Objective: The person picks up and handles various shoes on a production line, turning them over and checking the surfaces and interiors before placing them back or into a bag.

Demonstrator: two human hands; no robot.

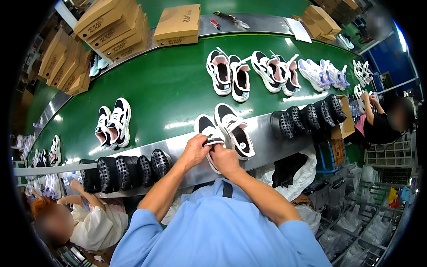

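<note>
A black-and-white sneaker [205, 123] lies in front of me at the steel edge, its toe pointing away. My left hand [194, 151] has its fingers closed on the sneaker's upper, around the tongue and collar. On the other side of that opening, my right hand [225, 159] pinches the same part; the exact grip is hidden by the fingers. Right beside it lies the matching sneaker [227, 116], whose dark insole shows through its opening. Neither hand touches this second one.
Black studded shoe moulds [128, 171] line the steel edge [182, 171] on my left, with more black moulds [311, 118] on the right. Pairs of sneakers [240, 78] stand on the green belt [164, 89]. Shoe boxes [178, 24] lie beyond. Co-workers sit on both sides.
</note>
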